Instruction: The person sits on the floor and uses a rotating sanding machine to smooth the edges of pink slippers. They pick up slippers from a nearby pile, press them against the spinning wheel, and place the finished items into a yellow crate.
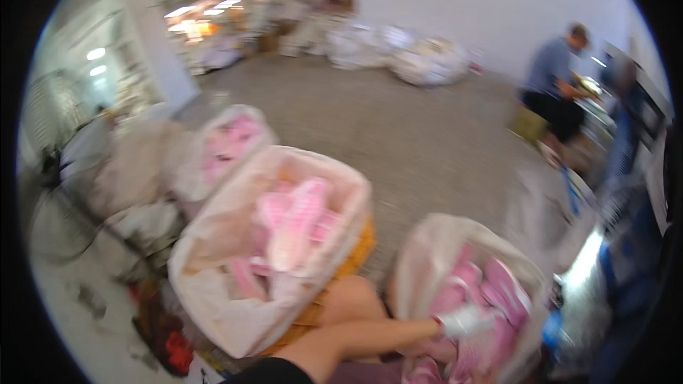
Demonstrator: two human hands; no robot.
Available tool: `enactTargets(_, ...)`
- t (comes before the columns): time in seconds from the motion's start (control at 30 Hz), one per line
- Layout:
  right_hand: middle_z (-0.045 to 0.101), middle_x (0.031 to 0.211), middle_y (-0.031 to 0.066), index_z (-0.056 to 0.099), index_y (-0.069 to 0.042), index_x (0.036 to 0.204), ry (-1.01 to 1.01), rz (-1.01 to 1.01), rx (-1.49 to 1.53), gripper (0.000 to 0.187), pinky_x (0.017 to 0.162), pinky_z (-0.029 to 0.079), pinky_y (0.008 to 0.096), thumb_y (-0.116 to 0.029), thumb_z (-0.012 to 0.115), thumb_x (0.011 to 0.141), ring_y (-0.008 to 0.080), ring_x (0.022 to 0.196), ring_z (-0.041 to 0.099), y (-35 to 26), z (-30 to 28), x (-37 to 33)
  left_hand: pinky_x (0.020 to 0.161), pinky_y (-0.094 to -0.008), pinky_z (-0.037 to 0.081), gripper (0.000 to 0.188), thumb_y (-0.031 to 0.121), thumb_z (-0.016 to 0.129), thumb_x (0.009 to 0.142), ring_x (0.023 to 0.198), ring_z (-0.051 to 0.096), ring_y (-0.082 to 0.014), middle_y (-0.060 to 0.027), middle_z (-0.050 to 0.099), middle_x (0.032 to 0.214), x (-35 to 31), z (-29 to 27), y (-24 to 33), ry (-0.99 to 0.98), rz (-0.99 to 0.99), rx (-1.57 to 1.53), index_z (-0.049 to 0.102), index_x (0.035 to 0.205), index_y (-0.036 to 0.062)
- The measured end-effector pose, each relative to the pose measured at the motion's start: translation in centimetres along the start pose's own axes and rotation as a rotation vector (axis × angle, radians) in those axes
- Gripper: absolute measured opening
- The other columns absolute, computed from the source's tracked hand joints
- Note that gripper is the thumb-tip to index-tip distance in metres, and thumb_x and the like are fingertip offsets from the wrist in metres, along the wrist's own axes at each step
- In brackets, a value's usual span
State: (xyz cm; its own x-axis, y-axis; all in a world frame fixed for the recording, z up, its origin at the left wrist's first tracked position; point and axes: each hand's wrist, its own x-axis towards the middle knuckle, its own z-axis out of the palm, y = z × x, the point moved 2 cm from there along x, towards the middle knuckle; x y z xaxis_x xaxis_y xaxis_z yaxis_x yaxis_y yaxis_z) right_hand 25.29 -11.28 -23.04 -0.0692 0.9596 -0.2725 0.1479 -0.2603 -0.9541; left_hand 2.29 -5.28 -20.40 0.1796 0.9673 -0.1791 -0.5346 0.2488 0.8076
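Note:
My left forearm reaches across from the lower edge to a sack with a pale liner at the lower right. At its end, my left hand, in a white glove, is down among pink shoe-shaped pieces. Blur hides its fingers, so I cannot tell whether it grips one. Left of it stands a yellow basket with a white cloth liner, holding more pink shoe-shaped pieces. My bent knee shows between the two containers. My right hand is out of view.
Another white sack with pink pieces stands behind the basket, beside stacked pale sacks. White bundles line the far wall. A seated person works at the right, near blue machinery. Grey floor lies between.

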Motion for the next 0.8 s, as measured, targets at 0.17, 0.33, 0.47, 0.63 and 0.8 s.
enactTargets(0.17,0.060,0.118,0.0121,0.053,0.001,0.125,-0.142,0.189,0.450,0.050,0.089,0.047,0.0288,-0.005,0.069,0.079,0.0183,0.106,0.057,-10.4,0.7,-3.5,0.094,-0.0325,0.049,0.036,0.033,0.051,0.098,0.105,0.061,-0.0186,-0.0093,0.062,0.118,-2.3,-1.1,9.5,0.222,0.136,-0.226,0.058,0.117,0.0036)
enactTargets(0.33,0.062,0.116,0.0083,0.059,-0.001,0.117,-0.005,-0.088,0.099,0.037,0.088,0.047,0.0303,-0.004,0.068,0.081,0.0165,0.103,0.059,-10.1,-3.9,-2.1,0.098,-0.0374,0.047,0.051,0.048,0.047,0.097,0.110,0.060,-0.0238,-0.0122,0.062,0.118,-1.5,1.8,12.3,-0.056,0.121,-0.569,0.056,0.122,0.0051)
enactTargets(0.47,0.058,0.119,0.0126,0.054,0.002,0.121,0.145,-0.153,0.001,0.043,0.091,0.047,0.0325,0.003,0.063,0.079,0.0193,0.103,0.058,-12.8,-6.7,-1.3,0.097,-0.0375,0.048,0.045,0.037,0.036,0.102,0.107,0.061,-0.0251,-0.0140,0.062,0.117,-0.7,5.7,14.6,0.088,0.145,-0.558,0.056,0.114,-0.0010)
enactTargets(0.63,0.058,0.118,0.0129,0.054,0.002,0.121,0.229,-0.252,0.035,0.043,0.090,0.047,0.0325,0.003,0.062,0.079,0.0198,0.103,0.058,-15.7,-8.2,-0.7,0.099,-0.0362,0.045,0.039,0.033,0.039,0.103,0.114,0.055,-0.0217,-0.0117,0.058,0.122,-1.7,10.1,17.1,0.181,0.493,0.052,0.052,0.122,0.0018)
enactTargets(0.8,0.059,0.118,0.0132,0.053,0.002,0.121,0.217,-0.267,0.083,0.043,0.090,0.047,0.0326,0.003,0.062,0.079,0.0204,0.103,0.058,-16.5,-7.4,0.0,0.097,-0.0315,0.043,0.041,0.014,0.058,0.093,0.111,0.051,-0.0192,-0.0088,0.054,0.121,-1.3,12.1,18.7,0.023,0.338,-0.505,0.046,0.130,0.0010)
